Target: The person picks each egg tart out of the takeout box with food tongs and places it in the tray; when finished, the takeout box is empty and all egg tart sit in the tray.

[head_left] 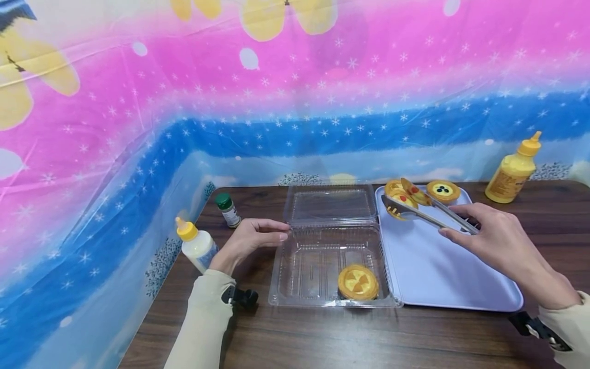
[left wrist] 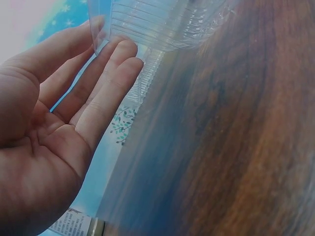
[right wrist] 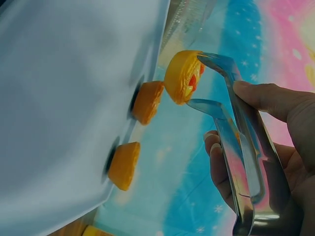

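My right hand (head_left: 500,236) grips metal tongs (right wrist: 258,162). Between their tips is a tart with red topping (right wrist: 179,76), held tilted above the far left of the lavender tray (head_left: 442,266). Two more tarts sit along that tray's far edge: one partly hidden behind the held tart, the other a blueberry-topped tart (head_left: 443,190). Thumb and fingers of my left hand (head_left: 252,238) pinch the left rim of an open clear plastic container (head_left: 306,271). One tart with a yellow fan-patterned top (head_left: 358,283) lies in its front right corner.
The container's raised lid (head_left: 332,205) leans back toward the patterned cloth. A white bottle with yellow cap (head_left: 199,248) and a green-capped shaker (head_left: 228,210) stand at the left. A yellow squeeze bottle (head_left: 511,174) stands behind the tray at right.
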Demonstrator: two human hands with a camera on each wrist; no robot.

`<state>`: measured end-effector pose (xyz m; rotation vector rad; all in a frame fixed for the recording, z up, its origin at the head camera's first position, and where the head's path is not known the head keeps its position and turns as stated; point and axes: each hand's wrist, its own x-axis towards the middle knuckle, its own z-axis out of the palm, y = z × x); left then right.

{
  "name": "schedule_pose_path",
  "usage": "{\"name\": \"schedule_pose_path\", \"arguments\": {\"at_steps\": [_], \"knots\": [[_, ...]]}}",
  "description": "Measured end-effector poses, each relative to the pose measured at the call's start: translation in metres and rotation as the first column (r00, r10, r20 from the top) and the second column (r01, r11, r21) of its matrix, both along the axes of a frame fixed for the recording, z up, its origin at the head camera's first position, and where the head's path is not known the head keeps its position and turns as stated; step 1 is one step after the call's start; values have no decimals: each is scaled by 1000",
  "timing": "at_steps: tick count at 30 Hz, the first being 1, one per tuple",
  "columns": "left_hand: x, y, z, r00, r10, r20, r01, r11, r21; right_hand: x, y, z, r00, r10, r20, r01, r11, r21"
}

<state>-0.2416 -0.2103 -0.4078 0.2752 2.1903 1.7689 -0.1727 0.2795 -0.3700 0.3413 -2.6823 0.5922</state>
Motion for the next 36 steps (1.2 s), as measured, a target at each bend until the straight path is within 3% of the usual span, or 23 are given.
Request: {"name": "schedule_pose_path", "arguments": {"at_steps": [19, 36], "knots": [[0, -1, -1, 1000, 5, 3, -5, 1000, -7, -8, 7, -14, 1000, 14, 12, -14, 1000, -3], [-1, -1, 0, 1000, -1, 2, 1, 1000, -9, -7, 10, -11, 1000, 7, 21, -7, 1000, 2]]}}
